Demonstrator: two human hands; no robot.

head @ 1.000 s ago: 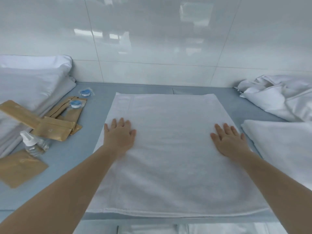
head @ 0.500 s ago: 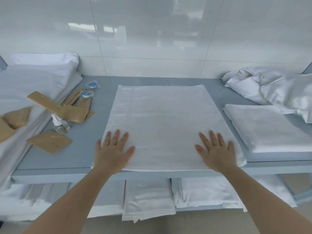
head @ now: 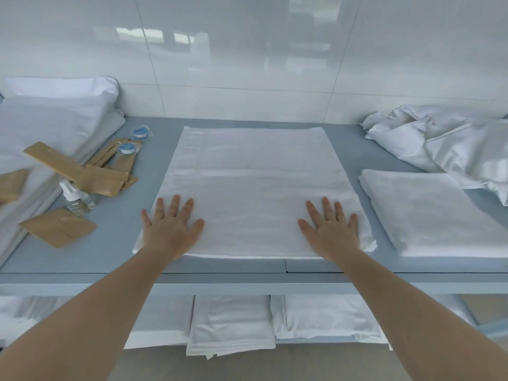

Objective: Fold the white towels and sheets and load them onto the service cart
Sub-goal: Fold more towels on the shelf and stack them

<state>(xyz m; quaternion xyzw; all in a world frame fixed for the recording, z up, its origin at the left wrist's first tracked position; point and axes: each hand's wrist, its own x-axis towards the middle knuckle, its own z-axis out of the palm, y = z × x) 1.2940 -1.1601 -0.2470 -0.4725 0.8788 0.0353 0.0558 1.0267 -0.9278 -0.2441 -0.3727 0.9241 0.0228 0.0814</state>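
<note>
At the centre of the frame a white towel [head: 255, 188] lies spread flat on the blue-grey top shelf [head: 115, 243] of the service cart, its near edge just short of the shelf's front lip. Both hands press on its near corners with fingers straight and spread, holding nothing: the left hand [head: 171, 229] at lower left, partly off the towel's edge, the right hand [head: 332, 232] at lower right.

This looks like the smoothing step before a fold; the next move probably calls for pinching an edge and carrying it across so the halves line up.

To the right sits a folded towel [head: 428, 213], with crumpled sheets [head: 445, 141] behind it. At the left are pillows [head: 55, 116], tan packets [head: 77, 171] and a small spray bottle [head: 75, 198]. Folded linens [head: 231, 325] rest on the lower shelf.

Compared with a second ago, both hands have slid from mid-towel towards the near edge, and the view has pulled back, revealing the lower shelf.
</note>
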